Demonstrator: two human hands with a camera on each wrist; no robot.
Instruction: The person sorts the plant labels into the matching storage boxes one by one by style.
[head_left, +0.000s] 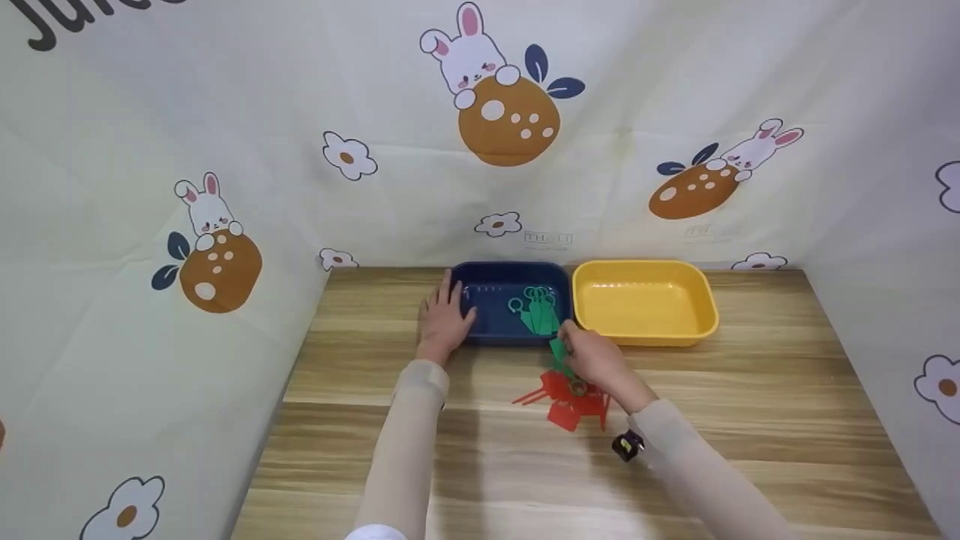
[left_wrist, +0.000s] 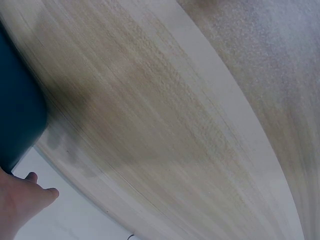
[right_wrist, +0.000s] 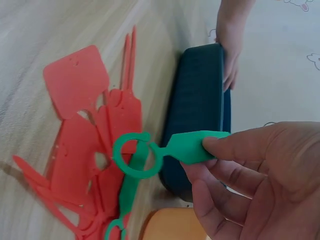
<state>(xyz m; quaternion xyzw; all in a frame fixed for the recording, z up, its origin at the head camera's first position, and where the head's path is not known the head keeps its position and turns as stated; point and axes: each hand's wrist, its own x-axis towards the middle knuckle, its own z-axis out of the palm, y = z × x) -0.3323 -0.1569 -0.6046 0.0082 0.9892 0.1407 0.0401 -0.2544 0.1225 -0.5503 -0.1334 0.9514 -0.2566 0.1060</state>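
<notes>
My right hand (head_left: 596, 360) pinches a flat green plastic tag with an open ring (right_wrist: 187, 146) between thumb and fingers, just in front of the navy basket (head_left: 487, 340). Below it lies a pile of red plastic pieces (right_wrist: 75, 160), some with long thin prongs. Another green tag (right_wrist: 131, 187) lies across that pile. Several green ringed tags (head_left: 538, 319) sit inside the navy basket at its right. My left hand (head_left: 444, 319) rests at the basket's left rim, fingers straight and the thumb over the edge.
A yellow basket (head_left: 649, 339) stands right beside the navy one, against the back of the wooden table (head_left: 337, 450). Behind and at the sides hangs a pale cloth (head_left: 390, 210) printed with rabbits and flowers. A small black device (head_left: 627, 445) is at the right wrist.
</notes>
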